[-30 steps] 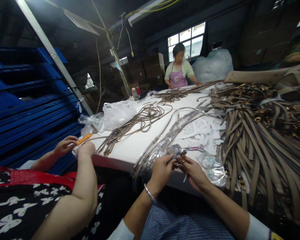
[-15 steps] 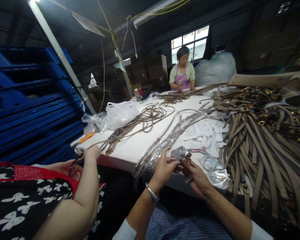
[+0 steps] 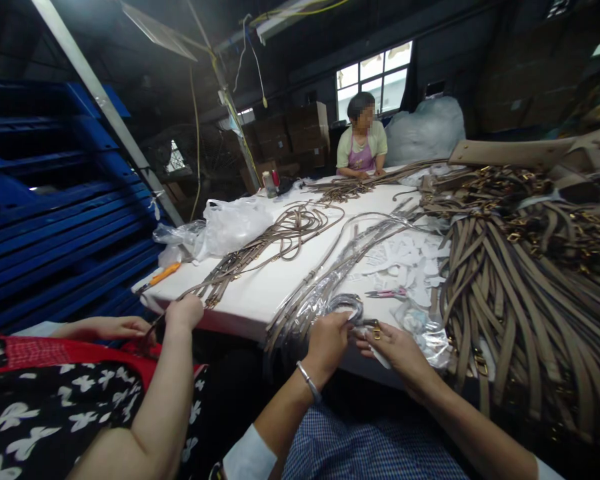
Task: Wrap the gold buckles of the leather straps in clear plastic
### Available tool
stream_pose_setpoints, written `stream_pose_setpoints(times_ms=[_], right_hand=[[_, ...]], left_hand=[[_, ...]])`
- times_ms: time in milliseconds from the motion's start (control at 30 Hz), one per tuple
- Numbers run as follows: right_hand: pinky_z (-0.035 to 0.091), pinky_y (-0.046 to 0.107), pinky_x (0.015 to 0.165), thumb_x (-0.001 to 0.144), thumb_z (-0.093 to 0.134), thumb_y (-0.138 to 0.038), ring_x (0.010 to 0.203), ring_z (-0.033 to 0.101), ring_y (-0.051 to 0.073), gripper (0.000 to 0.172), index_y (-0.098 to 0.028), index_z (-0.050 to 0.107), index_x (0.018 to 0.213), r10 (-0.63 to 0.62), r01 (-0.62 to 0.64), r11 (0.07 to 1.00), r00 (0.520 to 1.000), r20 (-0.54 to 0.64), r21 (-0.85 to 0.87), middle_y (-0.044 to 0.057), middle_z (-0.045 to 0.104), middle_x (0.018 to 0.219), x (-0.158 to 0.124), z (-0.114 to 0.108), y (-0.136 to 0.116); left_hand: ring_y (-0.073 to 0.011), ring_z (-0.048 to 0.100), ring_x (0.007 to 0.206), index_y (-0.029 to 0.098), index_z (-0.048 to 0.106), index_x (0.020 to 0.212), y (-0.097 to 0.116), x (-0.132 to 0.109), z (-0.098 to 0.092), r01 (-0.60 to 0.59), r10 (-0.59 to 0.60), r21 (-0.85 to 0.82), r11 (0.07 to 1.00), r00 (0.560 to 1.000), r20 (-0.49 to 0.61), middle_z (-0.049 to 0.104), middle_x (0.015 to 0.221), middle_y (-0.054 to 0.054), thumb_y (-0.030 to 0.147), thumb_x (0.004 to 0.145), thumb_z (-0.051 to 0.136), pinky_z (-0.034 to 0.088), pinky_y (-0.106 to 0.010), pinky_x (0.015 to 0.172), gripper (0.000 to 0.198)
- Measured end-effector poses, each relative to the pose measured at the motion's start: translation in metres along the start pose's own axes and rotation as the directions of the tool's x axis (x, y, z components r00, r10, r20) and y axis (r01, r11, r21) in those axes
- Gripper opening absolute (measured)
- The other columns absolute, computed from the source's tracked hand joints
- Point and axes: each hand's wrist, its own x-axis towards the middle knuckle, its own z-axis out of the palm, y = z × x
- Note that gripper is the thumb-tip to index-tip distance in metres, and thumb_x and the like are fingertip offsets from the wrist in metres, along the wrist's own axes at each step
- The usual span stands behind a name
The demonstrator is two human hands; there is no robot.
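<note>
My left hand (image 3: 329,341), a metal bangle at its wrist, is closed on a shiny, clear-grey ring-shaped roll (image 3: 354,301), which looks like tape or rolled film. Close beside it, the fingers of my right hand (image 3: 399,348) pinch a strap end with a gold buckle (image 3: 377,331). A white piece (image 3: 381,359) hangs under the right fingers. Both hands are above the table's front edge, fingertips nearly meeting. Just beyond them lie pink-handled pliers (image 3: 389,293) and film-wrapped straps (image 3: 307,303).
A big heap of taupe straps (image 3: 510,293) with gold buckles covers the right side. White paper pieces (image 3: 405,260), loose straps (image 3: 275,243), plastic bags (image 3: 237,223) and an orange cutter (image 3: 165,273) lie on the white table (image 3: 260,293). A co-worker's hands (image 3: 184,312) hold a strap at left; another person (image 3: 363,143) sits opposite.
The ring-shaped roll has turned so its round opening shows above my left hand. My right fingers have shifted slightly on the buckled end. The neighbour's far hand has moved left.
</note>
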Motion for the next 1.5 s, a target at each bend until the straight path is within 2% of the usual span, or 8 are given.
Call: stream_pose_setpoints(times_ms=[267,467,567,667,733,967,1300,1500], right_hand=[[0.059,0.04,0.086,0.075,0.077,-0.035,0.096,0.072,0.026,0.086,-0.023,0.027,0.143,-0.051,0.069,0.989,0.99,-0.128,0.133,0.008,0.075,0.099,-0.033,0.009,0.001],[0.054,0.042,0.091,0.083,0.062,-0.041,0.095,0.071,0.028,0.039,-0.017,0.061,0.114,-0.173,0.187,0.938,0.982,0.075,-0.291,0.011,0.074,0.102,-0.009,-0.015,-0.012],[0.053,0.042,0.088,0.084,0.054,-0.029,0.091,0.071,0.026,0.029,-0.023,0.068,0.109,-0.29,0.366,0.733,0.931,0.223,-0.573,0.007,0.074,0.101,0.007,-0.027,-0.027],[0.05,0.039,0.086,0.079,0.055,-0.021,0.096,0.066,0.025,0.026,-0.026,0.074,0.096,-0.464,0.579,0.42,0.799,0.383,-0.699,0.006,0.072,0.1,0.018,-0.03,-0.041],[0.05,0.036,0.08,0.08,0.055,-0.024,0.091,0.065,0.024,0.022,-0.026,0.075,0.089,-0.516,0.618,0.357,0.756,0.403,-0.701,0.007,0.07,0.098,0.024,-0.028,-0.045],[0.038,0.022,0.042,0.087,0.054,-0.049,0.042,0.05,0.012,0.03,-0.02,0.064,0.084,-0.215,0.289,0.785,0.957,0.197,-0.549,-0.001,0.065,0.056,0.046,-0.01,-0.032],[0.039,0.02,0.041,0.082,0.06,-0.055,0.044,0.052,0.01,0.039,-0.016,0.065,0.089,-0.158,0.189,0.858,0.982,0.105,-0.477,0.0,0.063,0.06,0.054,-0.007,-0.024],[0.04,0.022,0.042,0.08,0.063,-0.053,0.047,0.054,0.012,0.036,-0.018,0.065,0.088,-0.149,0.184,0.872,0.982,0.113,-0.453,0.0,0.064,0.062,0.051,-0.008,-0.024]], left_hand=[[-0.02,0.068,0.084,0.025,0.071,0.105,-0.001,0.011,0.011,0.005,-0.014,0.126,0.992,0.997,0.077,0.074,0.095,-0.005,0.02,0.089,0.055,0.05,-0.027,0.076,0.024],[-0.0235,0.067,0.075,0.022,0.076,0.086,-0.006,0.024,0.009,-0.02,-0.008,0.204,0.979,0.991,0.133,0.073,0.077,-0.007,0.023,0.085,0.061,0.049,-0.03,0.068,0.016],[-0.0232,0.065,0.086,0.022,0.077,0.087,-0.007,0.027,0.008,-0.06,0.032,0.218,0.974,0.991,0.131,0.072,0.092,-0.008,0.022,0.085,0.06,0.049,-0.031,0.073,0.017],[-0.0249,0.059,0.1,0.021,0.077,0.086,-0.009,0.029,0.005,-0.118,0.092,0.217,0.969,0.987,0.129,0.069,0.105,-0.008,0.022,0.086,0.06,0.047,-0.032,0.082,0.017],[-0.0242,0.059,0.098,0.021,0.077,0.084,-0.012,0.032,0.003,-0.157,0.128,0.207,0.966,0.981,0.148,0.07,0.1,-0.008,0.023,0.085,0.061,0.046,-0.033,0.083,0.016],[-0.0219,0.066,0.078,0.021,0.077,0.078,-0.022,0.039,-0.001,-0.19,0.163,0.15,0.97,0.971,0.175,0.074,0.08,-0.007,0.033,0.086,0.061,0.045,-0.029,0.071,0.021],[-0.0181,0.069,0.095,0.031,0.07,0.112,-0.037,0.024,0.007,-0.073,0.087,-0.24,0.968,0.995,0.048,0.074,0.108,0.003,0.033,0.081,0.068,0.048,-0.023,0.079,0.032],[-0.0192,0.069,0.096,0.034,0.07,0.113,-0.034,0.02,0.011,-0.084,0.08,-0.259,0.962,0.996,-0.025,0.075,0.107,0.004,0.034,0.081,0.068,0.049,-0.026,0.081,0.032]])
